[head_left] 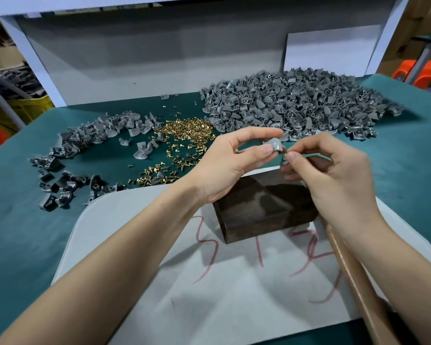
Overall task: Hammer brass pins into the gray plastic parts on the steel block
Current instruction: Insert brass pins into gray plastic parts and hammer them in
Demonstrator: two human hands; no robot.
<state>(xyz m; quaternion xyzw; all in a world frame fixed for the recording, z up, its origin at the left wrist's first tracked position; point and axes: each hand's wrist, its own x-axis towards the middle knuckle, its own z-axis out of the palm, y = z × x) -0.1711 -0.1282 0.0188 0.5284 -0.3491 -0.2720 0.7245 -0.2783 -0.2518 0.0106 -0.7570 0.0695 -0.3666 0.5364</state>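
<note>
The left hand [237, 160] is up above the steel block [264, 207]. Its thumb and first finger pinch 1 gray part [275, 145], and its other fingers curl loosely behind. The right hand [334, 175] is just beside it. Its fingers are curled in tight, and its thumb and first finger pinch the right edge of the same gray part. There may be a pin in that pinch, but it is too small to tell.

A wooden hammer handle [353, 282] runs out from under the right hand toward the near right corner. I cannot tell if the hand grips it.

The steel block is dark and shiny. It sits on a pale sheet [159, 282] with red scribbles, under both hands. The sheet lies on a green table top [23, 220].

A heap of brass pins [184, 130] lies past the left hand. A big pile of gray parts [296, 103] is at the back right. A small pile of gray parts [85, 140] is on the left.
</note>
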